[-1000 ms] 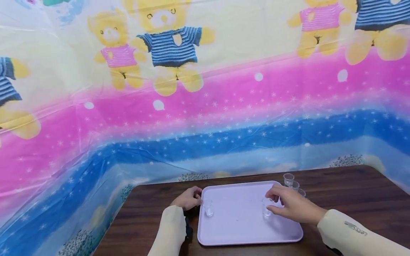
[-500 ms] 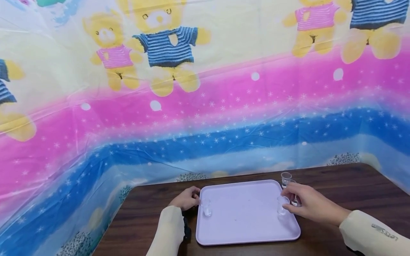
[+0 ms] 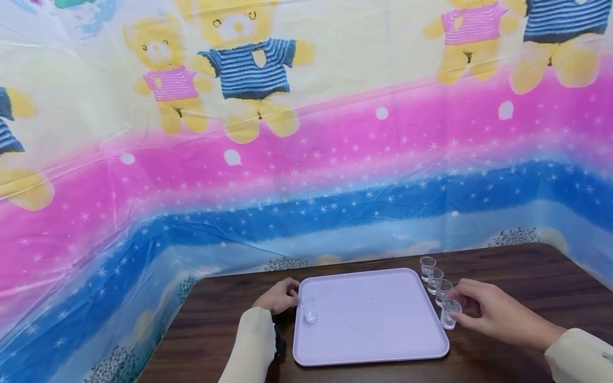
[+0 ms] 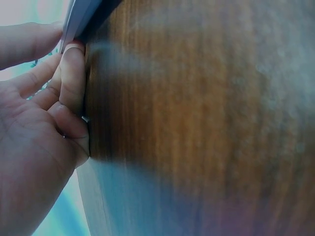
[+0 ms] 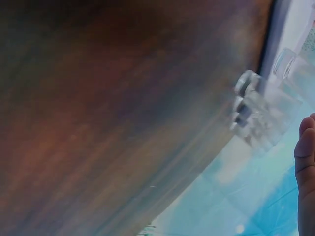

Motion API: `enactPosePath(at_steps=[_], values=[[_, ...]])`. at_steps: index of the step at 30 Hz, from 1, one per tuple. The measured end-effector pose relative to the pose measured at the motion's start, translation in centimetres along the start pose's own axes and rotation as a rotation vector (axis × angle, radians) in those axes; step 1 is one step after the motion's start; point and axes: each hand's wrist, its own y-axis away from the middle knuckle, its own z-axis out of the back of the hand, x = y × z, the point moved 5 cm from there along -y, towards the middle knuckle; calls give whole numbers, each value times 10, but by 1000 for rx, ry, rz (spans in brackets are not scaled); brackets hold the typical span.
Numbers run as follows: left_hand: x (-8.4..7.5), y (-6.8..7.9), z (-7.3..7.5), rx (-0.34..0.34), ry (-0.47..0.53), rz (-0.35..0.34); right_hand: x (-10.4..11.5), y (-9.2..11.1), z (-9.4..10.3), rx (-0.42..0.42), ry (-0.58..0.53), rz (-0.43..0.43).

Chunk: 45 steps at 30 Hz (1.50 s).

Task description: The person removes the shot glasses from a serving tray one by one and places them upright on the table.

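Note:
My left hand (image 3: 278, 297) pinches the left rim of a pale lilac tray (image 3: 369, 335); the left wrist view shows the thumb over the rim (image 4: 78, 22) and the other fingers curled below it. A small clear shot glass (image 3: 310, 310) stands on the tray close to that hand. At the tray's right edge, my right hand (image 3: 498, 314) pinches another clear shot glass (image 3: 449, 315) between thumb and fingers. It is at the near end of a slanting row with three more shot glasses (image 3: 428, 268) beyond it. The right wrist view shows those glasses (image 5: 256, 113) blurred.
Everything rests on a dark wood-grain table (image 3: 517, 276) with rounded corners. Behind it hangs a sheet (image 3: 335, 138) printed with teddy bears. A black band (image 3: 280, 340) shows at the left wrist.
My right hand has moved right with its shot glass, from over the tray to beyond its right edge, at the row's near end. The left hand stays on the rim.

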Motion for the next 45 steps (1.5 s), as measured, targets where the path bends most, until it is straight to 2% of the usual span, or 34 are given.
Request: enactPosePath(at_steps=[11, 15, 18, 22, 27, 31, 37, 45], values=[[-2, 2, 2, -2, -2, 5, -11, 20, -5, -26, 4, 6], [-2, 3, 2, -5, -8, 9, -12, 21, -6, -32, -12, 2], [0, 4, 3, -8, -2, 10, -14, 18, -8, -16, -14, -31], [0, 6, 3, -5, 10, 9, -16, 12, -6, -27, 41, -84], [-1, 5, 3, 0, 16, 5, -4, -8, -3, -51, 74, -54], [0, 2, 2, 0, 17, 6, 15, -34, -7, -10, 87, -29], [0, 0, 0, -3, 22, 16, 35, -67, -21, 61, 95, -21], [2, 1, 1, -7, 20, 14, 54, -90, -44, 100, 22, 15]])
